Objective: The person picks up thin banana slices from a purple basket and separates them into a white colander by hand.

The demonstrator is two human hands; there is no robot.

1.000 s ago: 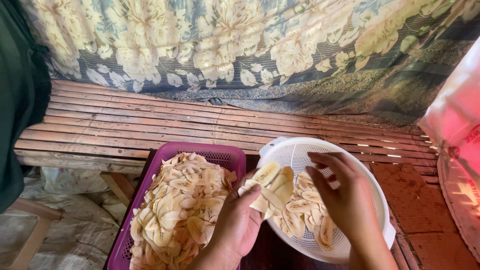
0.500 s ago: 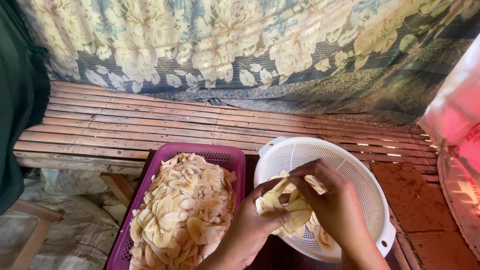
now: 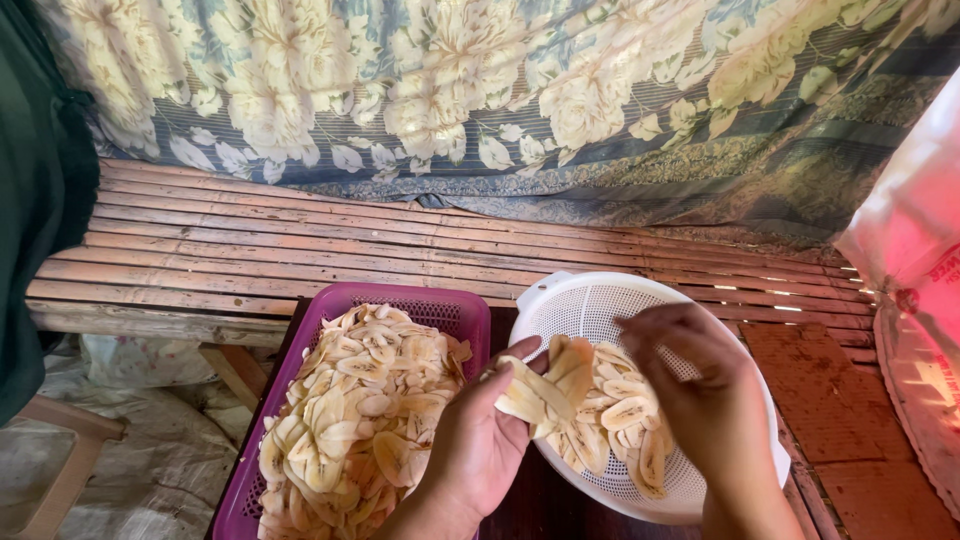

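My left hand (image 3: 478,447) holds a small stack of pale yellow banana slices (image 3: 548,385) over the left rim of a round white colander (image 3: 585,305). More of these slices (image 3: 625,420) lie inside the colander. My right hand (image 3: 700,392) hovers over the colander with its fingers bent and apart, right beside the held stack; I see nothing in it. To the left, a purple plastic basket (image 3: 440,306) is heaped with similar slices (image 3: 360,410).
Both containers sit at the near edge of a slatted wooden bench (image 3: 300,240). A floral cloth (image 3: 480,90) hangs behind it. A white and red sack (image 3: 915,235) stands at the right, dark green fabric (image 3: 35,200) at the left.
Both hands were bunched together over slices in the colander. Now they have parted: the left has drawn toward the colander's left rim with a stack, the right has moved right.
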